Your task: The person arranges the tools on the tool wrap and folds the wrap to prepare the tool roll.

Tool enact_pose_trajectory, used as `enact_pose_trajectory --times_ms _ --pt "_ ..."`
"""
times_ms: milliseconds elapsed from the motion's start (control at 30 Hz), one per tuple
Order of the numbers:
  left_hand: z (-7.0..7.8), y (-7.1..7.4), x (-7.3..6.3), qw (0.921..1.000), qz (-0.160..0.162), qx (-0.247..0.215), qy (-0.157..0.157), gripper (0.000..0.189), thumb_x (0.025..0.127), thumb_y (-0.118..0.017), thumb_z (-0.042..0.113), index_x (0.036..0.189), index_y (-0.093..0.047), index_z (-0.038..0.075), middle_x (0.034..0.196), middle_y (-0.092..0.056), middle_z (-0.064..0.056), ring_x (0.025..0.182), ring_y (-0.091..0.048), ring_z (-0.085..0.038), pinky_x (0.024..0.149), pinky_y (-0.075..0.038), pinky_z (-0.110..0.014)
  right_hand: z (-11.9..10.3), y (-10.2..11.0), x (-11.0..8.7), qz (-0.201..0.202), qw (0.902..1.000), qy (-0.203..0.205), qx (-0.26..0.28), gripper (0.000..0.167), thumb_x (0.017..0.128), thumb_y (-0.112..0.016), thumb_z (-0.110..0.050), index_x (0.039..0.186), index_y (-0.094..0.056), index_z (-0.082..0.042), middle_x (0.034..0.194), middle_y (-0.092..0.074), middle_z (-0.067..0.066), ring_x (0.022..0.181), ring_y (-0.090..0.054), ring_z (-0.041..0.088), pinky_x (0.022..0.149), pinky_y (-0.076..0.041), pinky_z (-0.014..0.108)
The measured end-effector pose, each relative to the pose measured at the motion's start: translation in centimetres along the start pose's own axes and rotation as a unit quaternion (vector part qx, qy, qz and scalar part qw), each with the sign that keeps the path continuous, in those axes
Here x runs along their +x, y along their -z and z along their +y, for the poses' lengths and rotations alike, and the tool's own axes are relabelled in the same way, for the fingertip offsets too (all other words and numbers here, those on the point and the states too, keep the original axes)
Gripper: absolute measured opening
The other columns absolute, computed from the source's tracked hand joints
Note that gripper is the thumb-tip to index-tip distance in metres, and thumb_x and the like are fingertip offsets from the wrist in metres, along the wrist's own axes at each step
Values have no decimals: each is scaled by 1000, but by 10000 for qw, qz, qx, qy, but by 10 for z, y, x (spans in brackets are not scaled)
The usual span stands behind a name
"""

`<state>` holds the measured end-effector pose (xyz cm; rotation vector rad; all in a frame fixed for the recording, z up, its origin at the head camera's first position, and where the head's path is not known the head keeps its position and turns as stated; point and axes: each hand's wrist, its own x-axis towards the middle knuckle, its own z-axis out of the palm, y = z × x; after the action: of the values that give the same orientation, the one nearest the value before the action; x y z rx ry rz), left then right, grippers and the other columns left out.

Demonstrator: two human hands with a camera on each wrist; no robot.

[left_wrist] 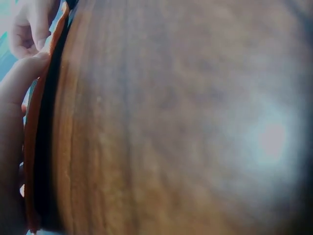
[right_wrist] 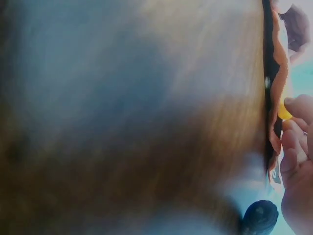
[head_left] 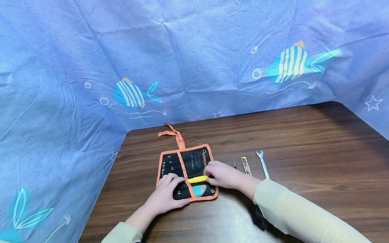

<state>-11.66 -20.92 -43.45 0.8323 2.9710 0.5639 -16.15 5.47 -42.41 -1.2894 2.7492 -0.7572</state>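
A black tool pouch [head_left: 191, 158] with orange trim lies unfolded on the table. My right hand [head_left: 220, 173] pinches the outer end of a slim yellow tool [head_left: 197, 179], whose other end meets the orange pocket band; in the right wrist view thumb and fingers close about the yellow end [right_wrist: 284, 111]. Beside it a teal-and-grey rounded handle [head_left: 199, 190] sticks out of the neighbouring pocket. With fingers spread, my left hand [head_left: 165, 194] rests on the pouch's left part, index fingertip at the band by the yellow tool, thumb [left_wrist: 22, 73] along the near edge.
Right of the pouch lie a thin dark shaft [head_left: 234, 163], a yellow-labelled narrow pack [head_left: 246, 165] and a silver wrench [head_left: 262, 163], partly hidden by my right arm. Orange ties [head_left: 174, 134] trail from the far edge. A blue fish-print cloth [head_left: 194, 67] hangs around the wooden table [head_left: 288, 141].
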Motion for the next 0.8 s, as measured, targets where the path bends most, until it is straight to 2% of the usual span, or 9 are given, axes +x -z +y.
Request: enact_pose_trajectory --times_ms 133,367,467,667,800 --pt "-2 -2 -2 9999 6 -6 165 72 71 -54 77 120 -59 25 109 -45 9 102 -39 -11 86 -36 -40 -1 1 1 -52 9998 -172 -1 11 83 -68 -16 81 -58 -12 78 -44 -6 70 -41 10 64 -38 25" --pt "-4 -4 4 9998 -2 -157 -133 68 72 -60 72 120 -58 23 108 -45 8 101 -38 -12 87 -35 -41 -1 2 0 -192 9990 -392 82 15 84 -68 -15 76 -56 -14 75 -43 -6 67 -41 9 62 -38 25" --pt "-4 -4 5 9997 -47 -165 -170 69 72 -61 70 122 -58 23 108 -44 7 100 -37 -12 86 -35 -40 -4 1 2 -289 9984 -455 154 12 86 -68 -16 78 -59 -14 75 -47 -7 66 -43 7 62 -40 25" --pt "-5 -4 5 9995 46 -216 -238 65 73 -66 63 124 -59 23 107 -42 7 99 -36 -12 83 -35 -38 -14 -6 13 -216 9996 -185 6 6 87 -67 -16 85 -65 -10 79 -53 -5 70 -48 7 65 -44 24" --pt "-6 -4 6 9991 190 -194 -312 65 72 -67 62 122 -60 21 107 -42 6 98 -36 -12 83 -33 -38 -20 -7 23 -304 9990 -325 22 7 87 -66 -17 87 -66 -10 81 -54 -4 71 -49 8 66 -44 25"
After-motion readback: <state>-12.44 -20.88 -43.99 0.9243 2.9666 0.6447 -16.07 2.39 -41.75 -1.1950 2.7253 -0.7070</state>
